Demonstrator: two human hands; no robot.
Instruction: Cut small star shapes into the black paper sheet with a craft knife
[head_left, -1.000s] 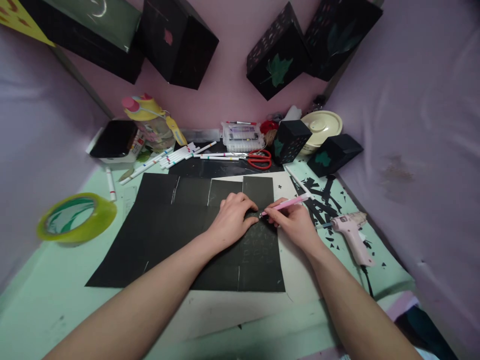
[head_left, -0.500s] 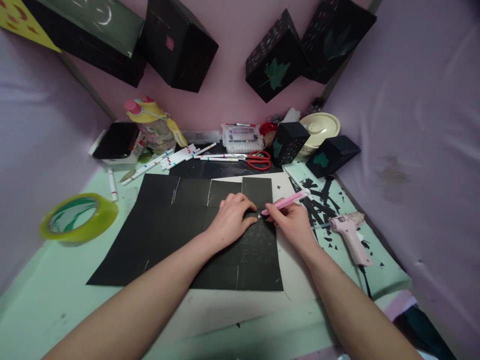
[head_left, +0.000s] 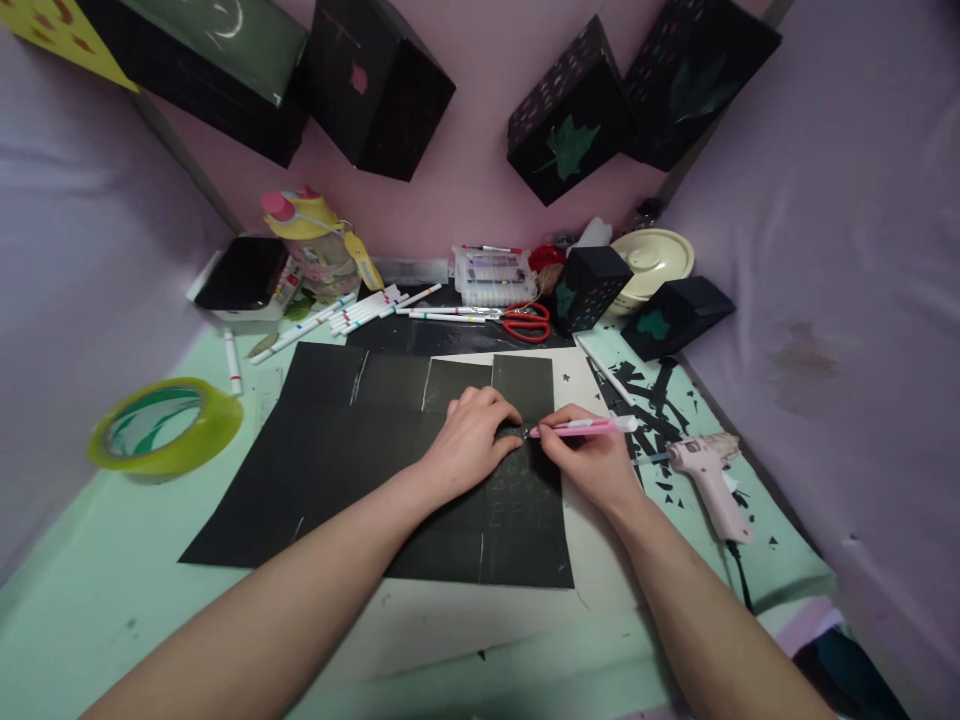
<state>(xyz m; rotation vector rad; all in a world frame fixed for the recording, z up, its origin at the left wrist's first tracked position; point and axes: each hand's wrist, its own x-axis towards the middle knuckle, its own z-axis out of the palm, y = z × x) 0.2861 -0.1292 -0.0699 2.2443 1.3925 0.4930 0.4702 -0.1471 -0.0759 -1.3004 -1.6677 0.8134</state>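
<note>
A large sheet of black card [head_left: 337, 470] with creases and cut slits lies flat before me. My left hand [head_left: 471, 435] rests on it with its fingers apart, pressing it down. Just to the right, my right hand [head_left: 592, 455] pinches a slim pink craft knife [head_left: 589, 427] with a white end. The knife's tip meets the card close to my left thumb; the blade itself is too small to make out. Faint drawn shapes mark the card below the tip. Under the card is a white board [head_left: 592, 560].
Black offcuts [head_left: 660, 400] and a pink glue gun [head_left: 709, 480] lie on the right. Yellow tape [head_left: 217, 430] is at left. Behind are white markers [head_left: 367, 310], red scissors [head_left: 526, 322], a bottle [head_left: 322, 255] and black boxes [head_left: 592, 285]. More boxes [head_left: 382, 90] hang above.
The knife has tipped over to a flatter angle, and my right hand has turned with it. My left hand stays on the card. The whole view has shifted slightly.
</note>
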